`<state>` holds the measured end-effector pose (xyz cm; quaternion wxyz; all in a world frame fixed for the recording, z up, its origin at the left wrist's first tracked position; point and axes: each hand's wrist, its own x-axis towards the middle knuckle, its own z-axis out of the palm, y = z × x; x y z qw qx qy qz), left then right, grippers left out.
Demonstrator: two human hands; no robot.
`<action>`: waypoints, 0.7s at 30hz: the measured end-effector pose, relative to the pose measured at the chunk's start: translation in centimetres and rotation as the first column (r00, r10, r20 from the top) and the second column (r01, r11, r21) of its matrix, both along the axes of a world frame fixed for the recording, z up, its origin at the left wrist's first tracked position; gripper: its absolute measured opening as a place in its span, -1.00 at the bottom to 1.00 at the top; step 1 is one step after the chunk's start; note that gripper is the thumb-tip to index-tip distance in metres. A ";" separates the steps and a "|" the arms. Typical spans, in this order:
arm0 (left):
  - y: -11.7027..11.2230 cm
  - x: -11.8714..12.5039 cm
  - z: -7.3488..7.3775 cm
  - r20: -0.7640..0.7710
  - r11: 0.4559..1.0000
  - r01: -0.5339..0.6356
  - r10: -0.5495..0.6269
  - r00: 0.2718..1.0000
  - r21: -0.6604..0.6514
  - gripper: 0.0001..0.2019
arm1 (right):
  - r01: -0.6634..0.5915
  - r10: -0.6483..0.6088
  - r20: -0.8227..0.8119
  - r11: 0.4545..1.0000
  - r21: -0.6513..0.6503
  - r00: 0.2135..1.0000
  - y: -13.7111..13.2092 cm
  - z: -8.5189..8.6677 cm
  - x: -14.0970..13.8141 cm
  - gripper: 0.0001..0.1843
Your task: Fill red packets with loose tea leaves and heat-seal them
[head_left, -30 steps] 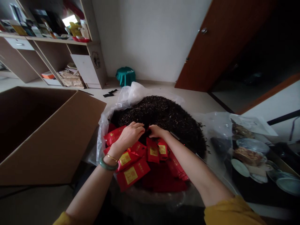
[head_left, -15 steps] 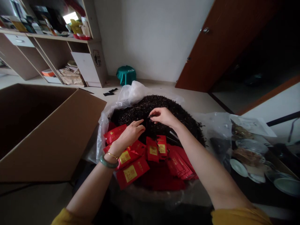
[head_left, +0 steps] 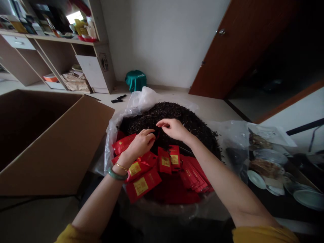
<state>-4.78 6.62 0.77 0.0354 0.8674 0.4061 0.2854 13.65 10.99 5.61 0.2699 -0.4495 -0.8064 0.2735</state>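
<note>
A heap of dark, dry tea leaves (head_left: 174, 113) fills the back of a container lined with clear plastic, and red packets with gold labels (head_left: 140, 186) lie along its front. My left hand (head_left: 142, 143), with a green bangle and a gold bracelet at the wrist, is closed over the heap. A dark red edge shows at its fingertips, apparently a packet (head_left: 157, 134) mostly hidden by the hand. Just above that edge is my right hand (head_left: 174, 129), index finger stretched out and thumb slightly apart. I see no leaves between its fingers.
An open cardboard box (head_left: 58, 141) stands close on the left. To the right are clear bowls and lids (head_left: 270, 158) on a dark surface. Behind the heap are a teal-covered bin (head_left: 136, 81), a desk (head_left: 63, 42) and a brown door (head_left: 227, 50).
My right hand has moved a little left, toward my left fingertips. The dark leaf bits pinched in it before no longer show. My left hand has stayed nearly still.
</note>
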 end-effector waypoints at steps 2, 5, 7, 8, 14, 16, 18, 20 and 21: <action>0.0 0.0 -0.1 0.027 1.000 -0.001 0.001 1.000 0.021 -0.88 | -0.107 0.083 0.222 0.989 0.099 0.971 -0.6 0.0 0.4 -0.67; -0.1 0.1 0.0 0.051 1.000 -0.001 0.000 0.999 0.009 -0.87 | -0.159 0.104 0.463 0.984 0.082 0.880 -1.4 -0.6 0.6 -0.75; -0.1 0.1 0.1 0.042 0.999 0.000 0.001 0.999 -0.044 -0.87 | -0.145 0.110 0.507 0.989 0.031 0.855 -1.7 -1.1 0.6 -0.77; -0.1 0.2 0.2 0.031 0.997 0.004 -0.001 1.000 -0.075 -0.87 | -0.141 0.118 0.508 0.990 0.007 0.853 -1.7 -1.3 0.6 -0.76; 0.0 0.1 0.3 -0.025 0.987 -0.022 0.019 1.000 -0.157 -0.89 | -0.142 0.140 0.430 0.989 -0.027 0.892 -1.7 -1.9 0.9 -0.76; 0.0 0.1 0.2 -0.021 0.985 -0.044 0.041 0.999 -0.167 -0.84 | -0.136 0.127 0.375 0.991 -0.002 0.918 -1.6 -2.0 1.2 -0.76; 0.0 0.1 0.0 -0.006 0.982 -0.058 0.058 0.998 -0.179 -0.80 | -0.131 0.111 0.326 0.991 0.038 0.939 -1.5 -2.0 1.5 -0.77; 0.0 0.1 -0.1 0.004 0.979 -0.072 0.075 0.997 -0.189 -0.77 | -0.108 0.083 0.254 0.990 0.087 0.964 -1.4 -1.8 1.9 -0.78; -0.1 0.0 -0.1 0.004 0.978 -0.077 0.079 0.997 -0.192 -0.75 | -0.089 0.066 0.202 0.990 0.109 0.977 -1.3 -1.6 2.1 -0.78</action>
